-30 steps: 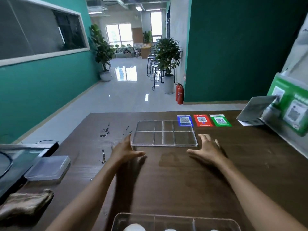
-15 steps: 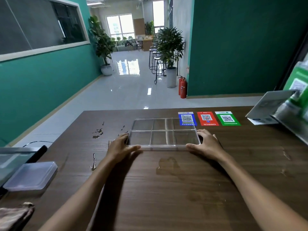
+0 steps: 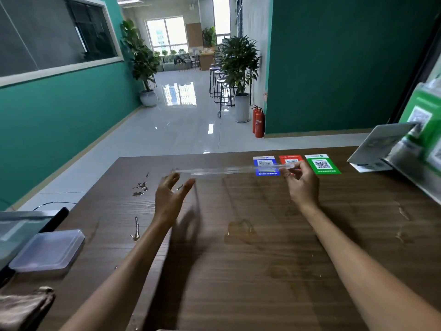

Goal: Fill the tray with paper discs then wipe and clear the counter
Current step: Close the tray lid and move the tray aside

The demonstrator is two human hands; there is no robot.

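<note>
Above the far half of the wood-grain counter [image 3: 238,271], one clear plastic tray [image 3: 229,170] hung edge-on, lifted. Right hand [image 3: 303,185] pinched its right end; left hand [image 3: 170,197] sat fingers spread at its left end, contact unclear. Three QR cards [image 3: 322,164]: blue, red, green. One frosted box [image 3: 47,252], one rumpled cloth [image 3: 23,306], several shiny puddles [image 3: 140,188].

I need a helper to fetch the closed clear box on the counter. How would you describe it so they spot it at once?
On the brown wooden counter, look to its near left edge. The frosted, flat rectangular plastic box lies there with its lid on, just beyond a crumpled brown cloth. It is the only lidded container in view.
</note>
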